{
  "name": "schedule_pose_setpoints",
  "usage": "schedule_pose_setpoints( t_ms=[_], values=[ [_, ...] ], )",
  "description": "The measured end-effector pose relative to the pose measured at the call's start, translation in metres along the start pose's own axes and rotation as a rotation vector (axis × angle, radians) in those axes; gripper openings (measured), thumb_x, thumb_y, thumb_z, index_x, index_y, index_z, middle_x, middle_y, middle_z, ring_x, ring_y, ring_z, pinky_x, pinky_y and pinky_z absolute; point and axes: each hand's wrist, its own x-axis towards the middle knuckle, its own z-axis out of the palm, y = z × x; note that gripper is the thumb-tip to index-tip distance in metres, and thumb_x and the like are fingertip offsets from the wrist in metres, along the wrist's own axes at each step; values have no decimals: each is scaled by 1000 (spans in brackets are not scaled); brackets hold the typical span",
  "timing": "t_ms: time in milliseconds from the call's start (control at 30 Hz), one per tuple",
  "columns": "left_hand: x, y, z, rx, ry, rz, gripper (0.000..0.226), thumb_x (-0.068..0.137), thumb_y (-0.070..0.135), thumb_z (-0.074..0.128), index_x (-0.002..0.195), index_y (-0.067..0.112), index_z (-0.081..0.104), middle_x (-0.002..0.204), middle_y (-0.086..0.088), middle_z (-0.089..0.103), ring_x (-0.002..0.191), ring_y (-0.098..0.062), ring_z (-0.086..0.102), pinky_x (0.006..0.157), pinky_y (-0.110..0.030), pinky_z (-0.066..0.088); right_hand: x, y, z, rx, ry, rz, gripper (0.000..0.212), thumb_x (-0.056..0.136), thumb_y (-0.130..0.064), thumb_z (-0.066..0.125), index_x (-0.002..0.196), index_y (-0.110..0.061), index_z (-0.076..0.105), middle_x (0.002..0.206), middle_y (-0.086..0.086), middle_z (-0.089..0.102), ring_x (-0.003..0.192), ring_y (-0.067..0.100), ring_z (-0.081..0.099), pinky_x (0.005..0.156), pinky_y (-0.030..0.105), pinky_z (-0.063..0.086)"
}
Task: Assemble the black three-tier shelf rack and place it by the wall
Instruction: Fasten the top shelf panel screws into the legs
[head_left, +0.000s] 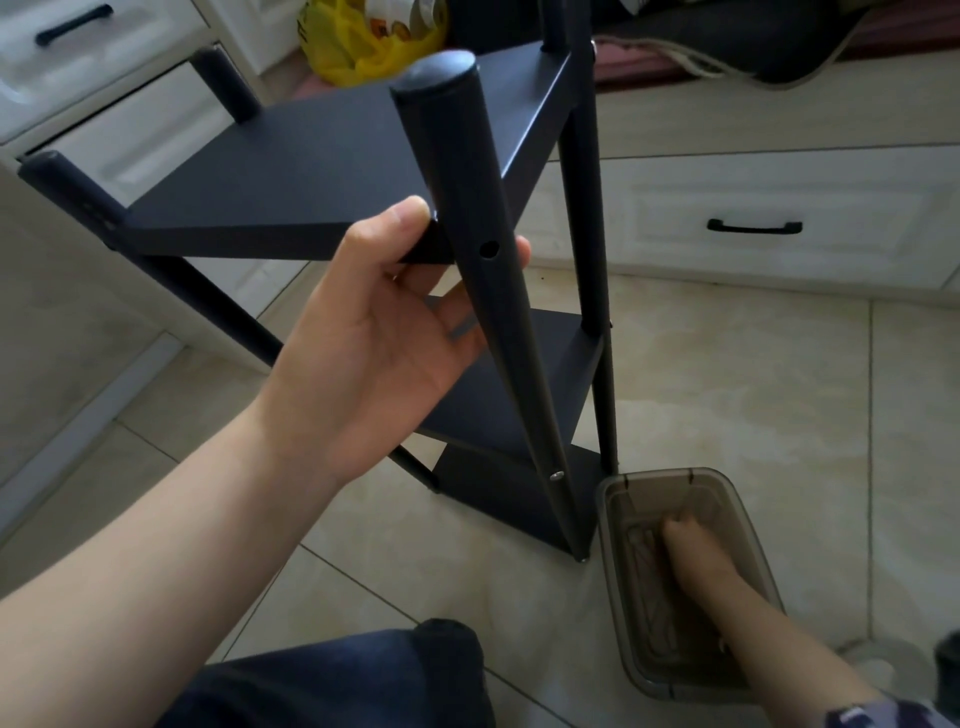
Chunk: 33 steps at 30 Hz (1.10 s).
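Note:
The black three-tier shelf rack (322, 171) stands upright on the tiled floor in front of me. My left hand (384, 332) grips the front corner of its top shelf: the thumb lies on the shelf edge and the fingers curl behind the near front post (467, 218). That post shows an empty screw hole (488, 250) at the top shelf and a silver screw (557, 475) lower down. My right hand (691, 551) reaches down into a translucent brown plastic box (618, 519) on the floor beside the rack's foot. Its fingertips are curled inside the box; whether they hold anything is hidden.
White cabinets with black drawer handles (753, 227) run along the left and the back. A yellow plastic bag (363, 41) and dark fabric (727, 31) lie behind the rack. My dark-trousered knee (363, 675) is at the bottom. Beige floor tiles (727, 389) spread to the right.

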Motion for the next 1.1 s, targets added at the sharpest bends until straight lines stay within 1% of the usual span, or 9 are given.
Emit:
schedule_pose_setpoints(
  t_ms=[67,200,533,667,833,933,1000,1033,1100],
  values=[
    [0,0,0,-8,7,0,26,93,30,53,87,20,76,91,4,73,99,-15,71,89,-33,55,-1,-1,1,-21,-6,-6,28,103,-11,38,126,-11,55,132,13,55,119,26,57,97,32,48],
    [0,-1,-3,-14,6,-8,36,102,28,43,87,19,75,92,3,73,100,-15,71,90,-33,55,-3,-5,-5,-39,-22,-13,30,102,-9,36,121,-11,60,130,12,59,118,24,58,95,31,47],
    [-2,1,0,30,-7,4,29,97,29,50,87,20,76,92,3,73,101,-15,71,91,-33,56,-16,0,0,-92,-118,-25,36,103,-10,32,134,-9,51,140,15,51,127,30,54,101,36,44],
    [-1,-1,-3,17,-14,6,37,103,27,43,88,20,75,93,3,73,101,-16,71,91,-34,56,-18,0,0,-132,-108,-49,34,102,-12,34,128,-9,56,136,13,56,123,29,56,98,36,47],
    [0,1,-4,52,-34,4,40,103,28,42,87,23,78,93,4,74,103,-15,70,94,-35,55,-21,-11,-23,-108,-136,-84,30,103,-13,37,125,-12,58,135,11,57,122,26,57,102,36,46],
    [1,1,-4,43,-26,5,36,102,26,45,89,21,78,94,1,73,103,-17,70,91,-36,55,-25,-20,-51,-169,-139,-112,28,100,-12,42,123,-13,58,132,10,59,118,26,59,95,34,48],
    [0,0,-5,32,-24,6,33,102,26,47,91,19,77,95,0,73,104,-18,70,91,-36,55,-30,-31,-78,-244,-126,-153,29,101,-17,46,128,-14,57,134,7,58,121,25,58,93,31,47],
    [0,0,-5,32,-29,7,33,103,26,47,92,19,77,96,-1,74,105,-19,70,91,-36,55,-34,-38,-91,-263,-127,-173,30,102,-20,47,130,-14,56,133,7,58,121,24,57,90,29,45],
    [0,0,-5,21,-29,9,32,103,25,48,93,19,78,97,0,74,105,-19,70,91,-36,55,-43,-51,-123,-262,-91,-207,29,101,-22,50,127,-12,58,127,8,60,114,25,60,81,29,44]
  ],
)
